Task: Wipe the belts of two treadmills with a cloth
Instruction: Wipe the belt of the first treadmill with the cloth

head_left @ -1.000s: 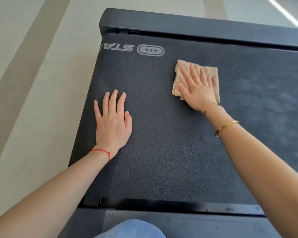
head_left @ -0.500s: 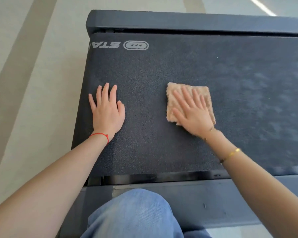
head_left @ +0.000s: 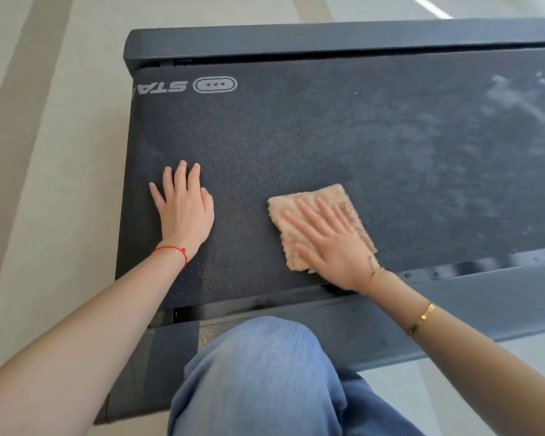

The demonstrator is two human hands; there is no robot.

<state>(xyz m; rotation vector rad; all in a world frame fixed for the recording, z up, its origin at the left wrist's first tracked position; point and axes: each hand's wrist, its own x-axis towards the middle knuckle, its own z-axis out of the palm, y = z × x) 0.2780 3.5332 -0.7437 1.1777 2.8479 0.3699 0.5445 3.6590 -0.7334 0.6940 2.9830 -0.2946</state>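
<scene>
A dark textured treadmill belt (head_left: 296,143) fills the middle of the head view, with a white logo near its far left corner. A folded beige cloth (head_left: 340,199) lies flat on the belt close to the near edge. My right hand (head_left: 331,247) presses on the cloth with straight, spread fingers and covers its near half. My left hand (head_left: 184,212) rests flat on the bare belt to the left of the cloth, fingers straight. Pale dusty smears show on the belt's right part (head_left: 485,127).
The treadmill's grey side rail (head_left: 472,313) runs along the near edge and another rail (head_left: 296,42) along the far edge. My knee in blue jeans (head_left: 265,372) is against the near rail. Beige floor (head_left: 51,152) lies to the left.
My right hand has drawn the cloth from the far side of the belt toward me, down to the near edge. My left hand has stayed flat on the belt.
</scene>
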